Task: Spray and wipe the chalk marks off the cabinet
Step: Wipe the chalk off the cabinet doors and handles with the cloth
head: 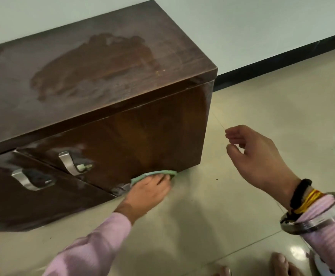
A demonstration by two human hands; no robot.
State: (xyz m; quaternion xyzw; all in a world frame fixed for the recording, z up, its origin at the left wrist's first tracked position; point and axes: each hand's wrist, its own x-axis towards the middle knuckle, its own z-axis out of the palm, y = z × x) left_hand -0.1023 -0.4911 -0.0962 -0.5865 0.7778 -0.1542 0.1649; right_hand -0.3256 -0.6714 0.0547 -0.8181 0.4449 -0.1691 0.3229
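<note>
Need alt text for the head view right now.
Left hand presses a green cloth against the lower front of a dark wooden cabinet; right hand hovers empty over the tiled floor.

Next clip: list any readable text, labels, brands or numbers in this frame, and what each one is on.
None: no words, numbers or brand marks can be read in this frame.
Cabinet: only pale smears and a wiped patch on top, no lettering.
Metal handles: plain, no marking.
Green cloth under the left hand: no label showing.
Bangle and wrist threads by the right hand: no legible engraving.
</note>
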